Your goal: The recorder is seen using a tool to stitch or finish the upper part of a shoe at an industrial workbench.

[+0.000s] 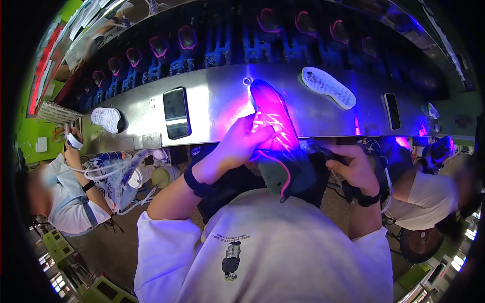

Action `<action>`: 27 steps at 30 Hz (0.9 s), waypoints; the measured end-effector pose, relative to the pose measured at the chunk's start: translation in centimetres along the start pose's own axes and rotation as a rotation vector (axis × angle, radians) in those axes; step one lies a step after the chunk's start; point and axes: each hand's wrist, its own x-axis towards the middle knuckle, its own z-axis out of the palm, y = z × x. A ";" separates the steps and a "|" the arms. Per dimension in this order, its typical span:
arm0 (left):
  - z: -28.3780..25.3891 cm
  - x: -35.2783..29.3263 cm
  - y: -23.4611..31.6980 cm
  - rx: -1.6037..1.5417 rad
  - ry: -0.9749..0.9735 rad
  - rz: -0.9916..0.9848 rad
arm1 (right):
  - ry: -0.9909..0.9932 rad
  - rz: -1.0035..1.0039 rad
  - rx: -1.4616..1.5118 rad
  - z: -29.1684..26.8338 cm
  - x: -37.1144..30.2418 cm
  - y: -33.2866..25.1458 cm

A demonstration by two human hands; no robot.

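Note:
A dark shoe upper [265, 98] lies at the front edge of the metal bench, lit strongly pink and violet. Its toe points away from me, and its heel end hangs over my lap with a pink edging [287, 174]. My left hand [242, 139] is closed on the shoe's left side, thumb and fingers pinched over the lacing area. To the right of the shoe, my right hand [351, 164] is closed around a slim dark-handled tool [326, 151]. Its pale tip is close to the shoe's side; I cannot tell whether it touches.
White soles [328, 87] [106, 119] and two phones [177, 113] [391, 111] lie on the metal bench [212, 91]. Behind it runs a dark line of blue racks [257, 50] bearing several pink-edged shoes. One person [76, 192] works at left, another [429, 197] at right.

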 end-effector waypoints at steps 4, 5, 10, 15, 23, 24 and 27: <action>1.3 -0.2 0.4 -0.096 0.085 0.087 | -0.076 -0.068 -0.109 -1.6 -2.4 -0.8; 1.3 -0.1 0.4 -0.083 0.091 0.040 | -0.065 -0.038 -0.144 -1.7 -3.0 -1.2; 2.2 0.3 -0.2 -0.075 0.116 0.024 | 0.037 -0.091 -0.290 -1.4 -5.0 -0.5; 2.3 0.0 -0.8 -0.170 0.171 -0.079 | 0.165 -0.257 -0.408 -1.1 -5.5 0.2; 2.0 -1.2 -1.1 -0.437 0.145 -0.194 | 0.266 -0.339 -0.487 -0.6 -4.4 -2.3; 1.9 -1.5 -0.9 -0.443 0.150 -0.184 | 0.269 -0.312 -0.527 -0.4 -4.3 -3.5; 1.6 -2.4 0.2 -0.442 0.063 -0.265 | 0.260 -0.312 -0.580 -0.4 -3.4 -6.0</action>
